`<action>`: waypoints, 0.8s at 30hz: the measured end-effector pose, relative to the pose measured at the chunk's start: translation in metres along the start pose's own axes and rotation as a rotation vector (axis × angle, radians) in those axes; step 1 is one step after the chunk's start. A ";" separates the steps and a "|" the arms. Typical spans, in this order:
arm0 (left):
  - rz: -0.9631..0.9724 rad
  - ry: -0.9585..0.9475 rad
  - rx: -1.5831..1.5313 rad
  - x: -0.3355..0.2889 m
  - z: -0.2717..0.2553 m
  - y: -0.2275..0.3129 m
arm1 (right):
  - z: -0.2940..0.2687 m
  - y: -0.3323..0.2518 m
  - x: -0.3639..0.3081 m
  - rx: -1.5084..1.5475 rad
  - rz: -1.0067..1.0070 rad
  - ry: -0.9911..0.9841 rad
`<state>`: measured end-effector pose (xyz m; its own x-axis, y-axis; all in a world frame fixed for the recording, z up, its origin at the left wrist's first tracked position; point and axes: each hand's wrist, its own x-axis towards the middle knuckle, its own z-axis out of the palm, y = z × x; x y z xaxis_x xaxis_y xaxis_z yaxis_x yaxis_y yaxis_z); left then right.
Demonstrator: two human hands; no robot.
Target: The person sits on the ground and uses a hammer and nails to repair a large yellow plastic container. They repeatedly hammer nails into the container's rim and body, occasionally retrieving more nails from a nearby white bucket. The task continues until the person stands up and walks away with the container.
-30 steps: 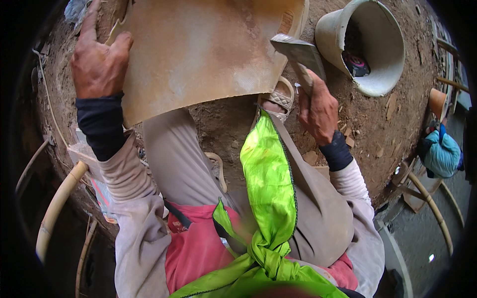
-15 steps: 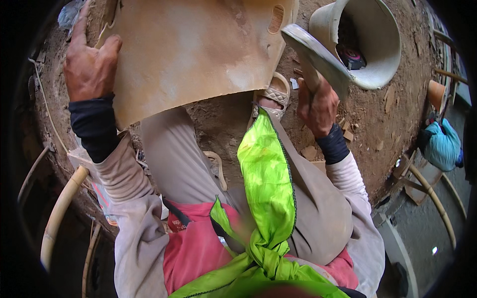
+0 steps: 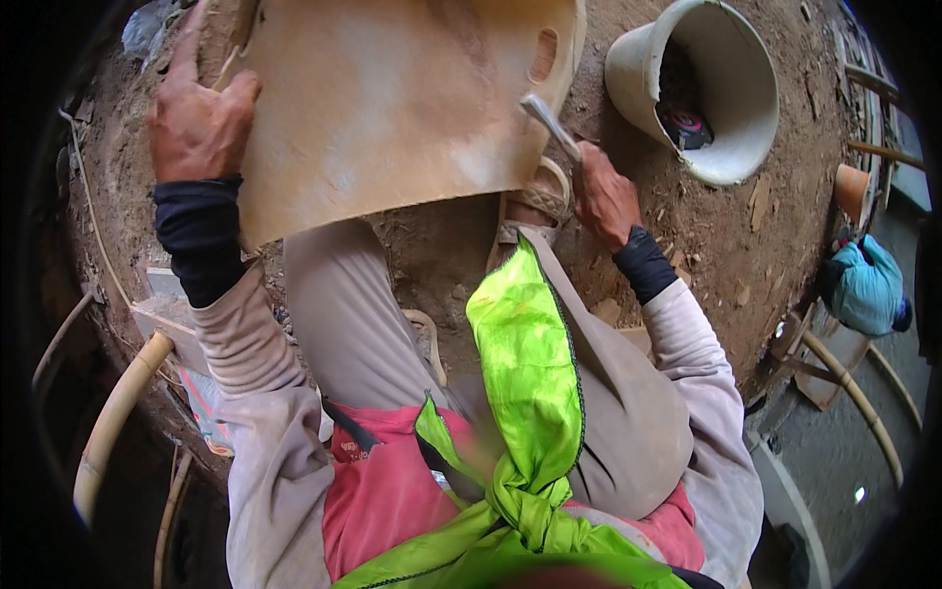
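Observation:
A large tan curved panel [image 3: 392,98] with a slot near its right edge rests across my knees. My left hand [image 3: 196,123] grips its left edge, fingers spread over the rim. My right hand [image 3: 601,196] holds a metal scraping tool [image 3: 549,123] by its handle, with the blade end pressed against the panel's lower right edge. A bright green cloth [image 3: 525,393] hangs from my neck over my lap.
A pale bucket [image 3: 706,88] lying tilted at upper right holds dark items and something pink. Dirt ground with wood chips surrounds me. Bent cane poles [image 3: 108,422] lie at left, more at right beside a teal bundle [image 3: 863,285].
My right hand has swung the tool down and left, from raised with the blade flat to its edge meeting the panel. The panel and left hand shifted slightly.

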<state>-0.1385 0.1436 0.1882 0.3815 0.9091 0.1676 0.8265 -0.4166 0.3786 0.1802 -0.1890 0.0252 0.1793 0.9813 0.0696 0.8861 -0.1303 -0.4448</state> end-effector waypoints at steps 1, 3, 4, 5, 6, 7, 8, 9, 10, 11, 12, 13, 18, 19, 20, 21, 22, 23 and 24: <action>0.051 0.069 0.026 -0.002 0.000 -0.005 | 0.010 0.008 -0.003 -0.046 0.129 -0.188; 0.136 0.132 -0.005 -0.001 0.002 -0.007 | 0.006 -0.001 0.003 -0.021 0.079 -0.057; 0.177 0.157 -0.021 -0.002 0.003 -0.007 | 0.000 -0.009 0.005 -0.008 0.058 0.005; 0.126 0.095 -0.033 -0.001 0.006 -0.003 | -0.010 -0.016 0.006 0.031 0.041 0.043; 0.069 0.032 -0.039 0.001 0.003 0.001 | -0.020 -0.025 0.007 0.074 0.021 0.076; 0.013 -0.032 -0.045 0.004 0.000 0.006 | -0.025 -0.030 0.005 0.117 0.001 0.110; -0.032 -0.084 -0.056 0.008 -0.002 0.010 | -0.017 -0.022 -0.004 0.099 0.023 0.086; 0.049 -0.029 -0.077 0.009 0.002 0.007 | -0.008 -0.014 -0.012 0.083 0.041 0.055; 0.101 0.042 -0.047 0.006 -0.008 -0.005 | 0.013 -0.008 -0.010 0.043 0.065 -0.042; 0.188 0.102 -0.064 0.008 -0.002 -0.007 | 0.014 -0.012 -0.004 -0.040 0.128 -0.123; 0.218 0.122 -0.065 0.010 0.001 -0.007 | 0.010 -0.014 0.000 -0.035 0.253 -0.163; 0.249 0.141 -0.066 0.010 0.002 -0.006 | 0.003 -0.017 0.005 -0.009 0.241 -0.106; 0.081 -0.013 -0.029 0.007 -0.011 0.018 | -0.010 -0.043 0.023 0.055 0.270 -0.022; 0.128 0.024 -0.007 0.005 -0.014 0.017 | -0.004 -0.042 0.024 0.048 0.271 -0.029; 0.174 0.055 0.004 0.002 -0.012 0.013 | 0.010 -0.034 0.020 0.006 0.292 -0.116; 0.183 0.073 -0.026 0.001 -0.004 0.016 | 0.019 -0.021 0.017 -0.054 0.328 -0.189; 0.191 0.090 -0.056 -0.003 0.004 0.022 | 0.023 -0.008 0.011 -0.112 0.366 -0.263; 0.184 0.123 -0.046 -0.008 0.001 0.030 | 0.023 -0.005 0.018 -0.083 0.316 -0.225; -0.023 -0.009 0.077 -0.013 -0.012 0.048 | 0.020 -0.008 0.018 -0.047 0.272 -0.202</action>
<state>-0.1085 0.1122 0.2149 0.3658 0.9183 0.1511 0.8641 -0.3954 0.3114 0.1679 -0.1673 0.0119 0.3274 0.9174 -0.2262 0.8372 -0.3927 -0.3806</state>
